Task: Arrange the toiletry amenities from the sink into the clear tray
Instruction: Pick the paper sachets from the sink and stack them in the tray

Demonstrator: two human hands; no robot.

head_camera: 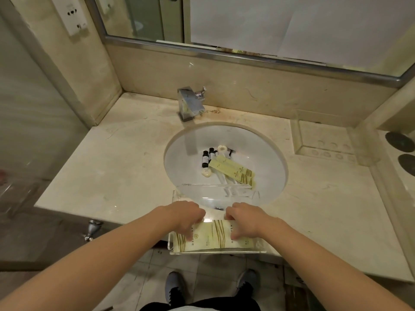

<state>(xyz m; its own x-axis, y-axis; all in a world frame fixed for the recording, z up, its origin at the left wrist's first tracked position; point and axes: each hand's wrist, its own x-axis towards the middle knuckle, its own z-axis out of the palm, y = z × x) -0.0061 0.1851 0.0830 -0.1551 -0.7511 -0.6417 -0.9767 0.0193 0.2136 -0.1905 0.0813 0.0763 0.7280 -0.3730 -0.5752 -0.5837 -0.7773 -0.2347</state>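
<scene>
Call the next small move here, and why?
Probably let go and reach into the sink for another yellow packet: both the left hand and right hand rest on packets already flat in the clear tray.

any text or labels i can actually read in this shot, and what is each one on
No text here is legible enough to quote.
Pale yellow packets in the tray, under both hands: a flower emblem and lines of print, too blurred to read.
Yellow packets in the sink: small dark print, too small to read.
Two dark bottles: pale labels, unreadable.
Heart-shaped soap: a faint mark, unreadable.
Wall outlet plate: no readable marking.
</scene>
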